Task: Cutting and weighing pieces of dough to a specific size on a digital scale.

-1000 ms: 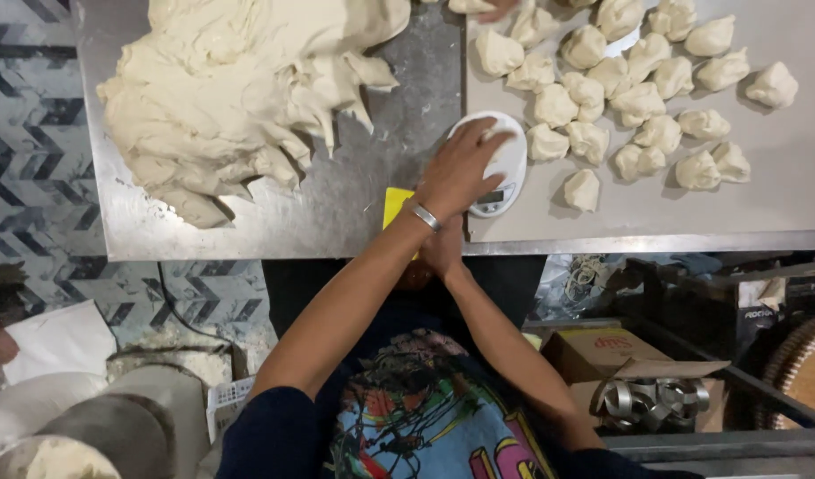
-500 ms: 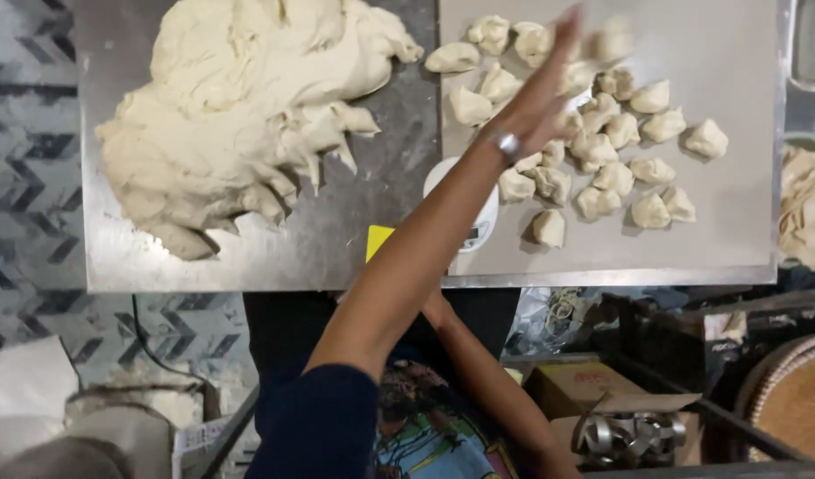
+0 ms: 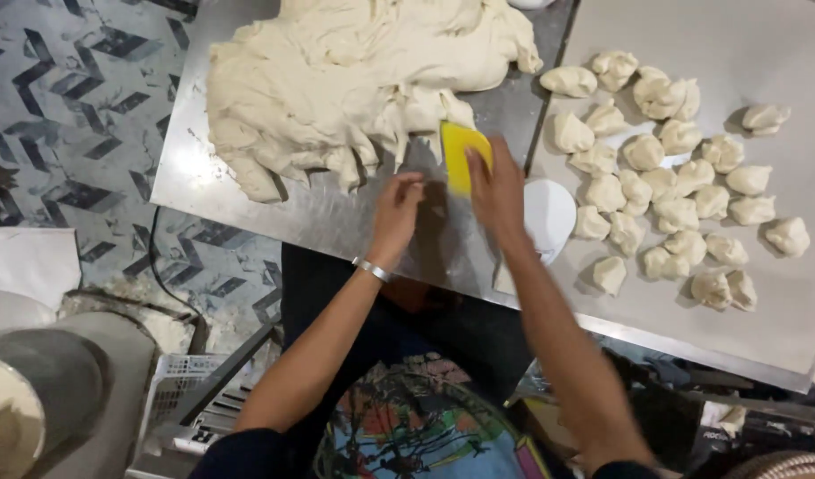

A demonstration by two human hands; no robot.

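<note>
Head camera view, looking down on a stainless steel worktable [image 3: 248,191], read from left to right. At far left stands a grey floor mixer body [image 3: 62,381] over a patterned tile floor [image 3: 79,98]. On the table lies a large pale mass of raw dough [image 3: 354,80], its torn lower edge hanging in ragged lobes toward the person. Left hand [image 3: 399,208], with a metal bangle [image 3: 372,269] at the wrist, sits just below that edge, fingers loosely curled and holding nothing that can be seen; fingertips are near the dough but contact cannot be confirmed. Right hand [image 3: 496,191] grips a flat yellow plastic scraper [image 3: 463,155], fingers closed on its lower end. Scraper's long axis runs away from the person, its far edge touching or just short of the nearest dough lobe; dough lies directly beyond the blade, so the right hand is the nearer. Just right of that hand sits a round white scale [image 3: 549,213]. Farther right, a grey tray [image 3: 780,53] carries many small cut dough pieces [image 3: 673,177], clustered and mostly touching
</note>
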